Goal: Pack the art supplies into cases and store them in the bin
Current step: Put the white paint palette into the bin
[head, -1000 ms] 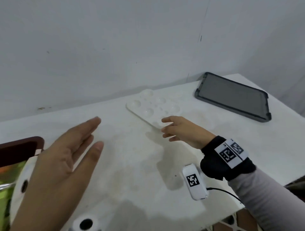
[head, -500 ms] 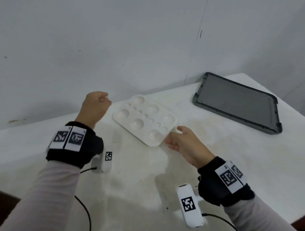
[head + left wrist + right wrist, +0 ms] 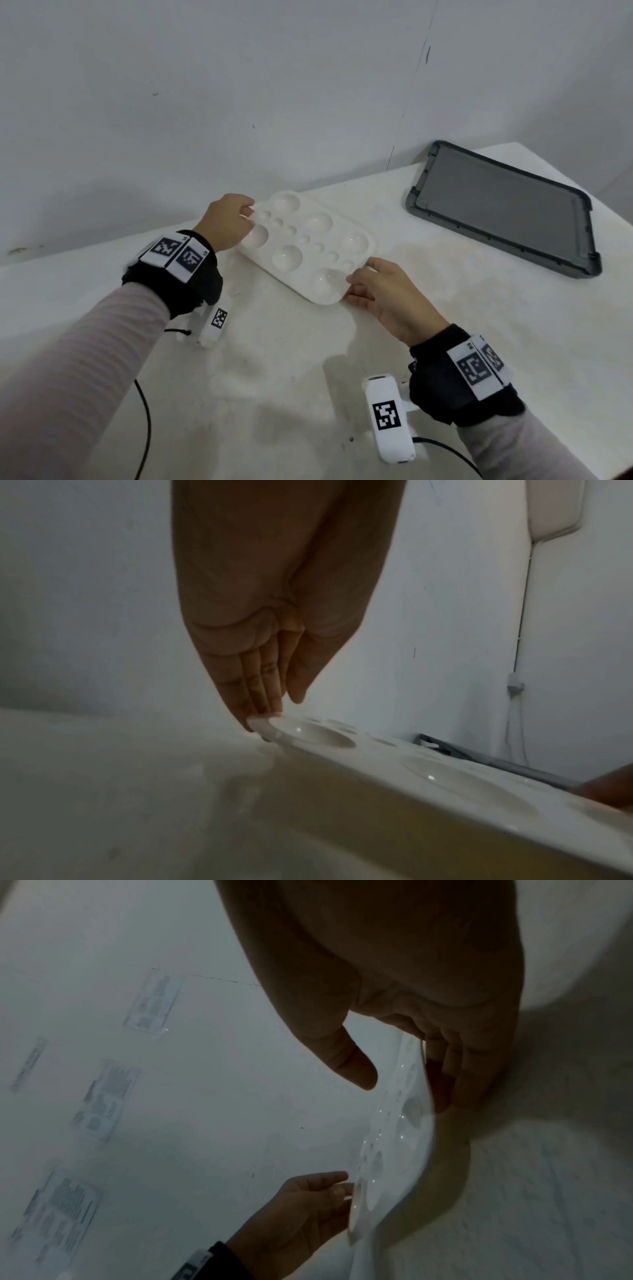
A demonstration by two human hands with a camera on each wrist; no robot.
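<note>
A white paint palette point(image 3: 308, 250) with round wells lies on the white table point(image 3: 291, 377), slightly raised in the left wrist view point(image 3: 445, 777). My left hand point(image 3: 248, 216) holds its far left corner, fingertips point(image 3: 263, 712) at the rim and thumb just above. My right hand point(image 3: 356, 277) grips the near right corner, thumb over the top and fingers point(image 3: 445, 1085) curled beneath the edge. The right wrist view shows the palette point(image 3: 387, 1164) edge-on with the left hand point(image 3: 339, 1188) at its far end.
A dark grey flat lid point(image 3: 500, 209) lies on the table at the back right, also seen past the palette point(image 3: 479, 761). A white wall rises straight behind the table. The table's edge runs close on the right and at the front.
My left hand swung in from the near left and now holds the palette's far corner. The right hand has taken the near corner, and the palette has shifted left and turned.
</note>
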